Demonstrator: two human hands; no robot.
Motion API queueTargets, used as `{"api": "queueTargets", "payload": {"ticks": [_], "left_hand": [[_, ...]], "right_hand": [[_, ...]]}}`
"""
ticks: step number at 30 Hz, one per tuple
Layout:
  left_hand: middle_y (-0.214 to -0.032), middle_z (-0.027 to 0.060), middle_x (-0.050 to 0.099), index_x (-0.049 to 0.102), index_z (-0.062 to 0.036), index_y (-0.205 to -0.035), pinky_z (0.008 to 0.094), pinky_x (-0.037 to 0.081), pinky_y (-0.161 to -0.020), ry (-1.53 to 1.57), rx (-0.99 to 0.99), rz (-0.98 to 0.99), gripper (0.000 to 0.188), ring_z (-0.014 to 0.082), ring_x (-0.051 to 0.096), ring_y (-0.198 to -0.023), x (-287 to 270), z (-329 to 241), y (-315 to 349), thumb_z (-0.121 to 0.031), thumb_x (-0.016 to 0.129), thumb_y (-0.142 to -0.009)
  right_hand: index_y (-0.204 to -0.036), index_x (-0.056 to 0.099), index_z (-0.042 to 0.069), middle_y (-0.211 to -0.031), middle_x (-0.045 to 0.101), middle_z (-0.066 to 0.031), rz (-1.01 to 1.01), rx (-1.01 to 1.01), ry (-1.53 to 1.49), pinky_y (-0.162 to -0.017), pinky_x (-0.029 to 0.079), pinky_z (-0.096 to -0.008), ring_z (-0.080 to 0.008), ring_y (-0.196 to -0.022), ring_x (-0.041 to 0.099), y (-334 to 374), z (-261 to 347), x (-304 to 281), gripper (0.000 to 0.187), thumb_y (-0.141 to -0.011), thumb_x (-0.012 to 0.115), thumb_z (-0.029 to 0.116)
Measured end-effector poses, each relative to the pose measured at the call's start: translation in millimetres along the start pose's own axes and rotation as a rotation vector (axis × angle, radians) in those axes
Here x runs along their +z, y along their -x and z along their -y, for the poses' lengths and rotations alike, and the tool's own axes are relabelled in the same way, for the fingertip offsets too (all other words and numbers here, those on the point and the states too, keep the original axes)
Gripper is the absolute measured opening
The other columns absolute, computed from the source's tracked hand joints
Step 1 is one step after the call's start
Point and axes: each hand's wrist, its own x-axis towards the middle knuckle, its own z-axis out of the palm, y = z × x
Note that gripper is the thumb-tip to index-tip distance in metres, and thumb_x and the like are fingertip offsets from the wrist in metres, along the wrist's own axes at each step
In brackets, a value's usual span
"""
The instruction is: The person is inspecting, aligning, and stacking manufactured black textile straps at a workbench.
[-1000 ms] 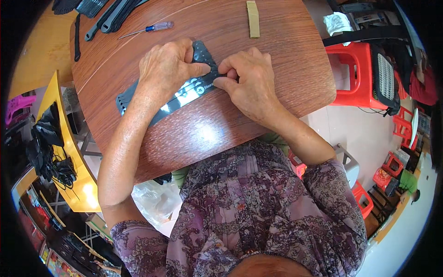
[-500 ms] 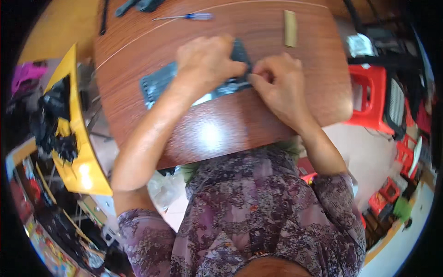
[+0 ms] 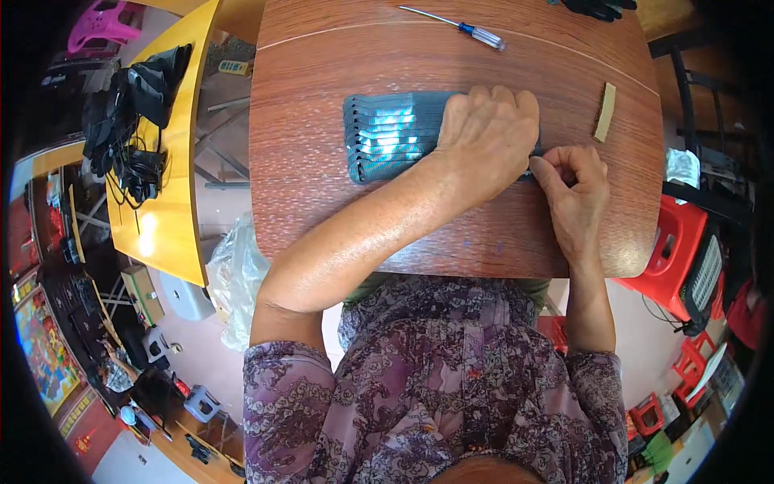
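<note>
Shows dark strips (image 3: pixel 395 137) flat on the reddish-brown table (image 3: pixel 306 198), long axis from nine to three o'clock: partly under the left hand (image 3: pixel 488 137), the nearer one, and toward ten o'clock from the right hand (image 3: pixel 576 181). Left: forearm from eight o'clock, palm down, fingers bent, tips hidden; cannot tell whether pinching. Right: forearm from six o'clock, thumb and forefinger close together by the three-o'clock end; cannot tell whether gripping a strip.

Left hand (image 3: pixel 489 141): back up, fingers (image 3: pixel 501 98) bent under, tips hidden
Right hand (image 3: pixel 579 189): just right of the left hand, thumb (image 3: pixel 546 174) and forefinger (image 3: pixel 555 155) nearly meeting
Left forearm (image 3: pixel 367 240): slanting to the left hand from lower left, elbow (image 3: pixel 282 300) bent
Right forearm (image 3: pixel 590 310): lower and right of the left hand, pointing forward
</note>
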Motion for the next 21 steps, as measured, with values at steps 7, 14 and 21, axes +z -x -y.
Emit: {"api": "queueTargets", "payload": {"ticks": [7,14,21], "left_hand": [[-0.080,0.0194,0.063,0.056,-0.0001,-0.081,0.0450,0.049,-0.063,0.033,-0.012,0.000,0.027,0.0359,0.064,-0.078,-1.0,2.0,-0.6,-0.019,0.073,-0.072],[-0.079,0.0195,0.063,0.056,-0.0007,-0.081,0.0460,0.048,-0.063,0.082,-0.018,-0.009,0.028,0.0371,0.064,-0.078,0.2,1.8,-0.5,-0.020,0.073,-0.072],[-0.084,0.0194,0.065,0.056,-0.0008,-0.084,0.0470,0.048,-0.065,0.098,-0.020,0.047,0.031,0.0368,0.064,-0.080,-0.5,0.7,-6.3,-0.024,0.073,-0.072]], "right_hand": [[-0.077,0.062,0.008,-0.070,0.058,-0.0026,-0.016,0.006,0.012,-0.071,0.034,-0.0340,-0.0196,-0.068,0.051,1.5,-0.7,4.4,0.014,-0.071,0.075,0.010],[-0.078,0.062,0.009,-0.072,0.058,-0.0033,-0.071,-0.084,0.041,-0.069,0.034,-0.0355,-0.0215,-0.070,0.050,8.4,-0.7,6.7,0.013,-0.072,0.073,0.008],[-0.077,0.061,0.009,-0.071,0.058,-0.0044,-0.122,-0.190,0.144,-0.066,0.034,-0.0373,-0.0241,-0.070,0.051,7.8,-3.4,3.8,0.013,-0.071,0.073,0.008]]}}
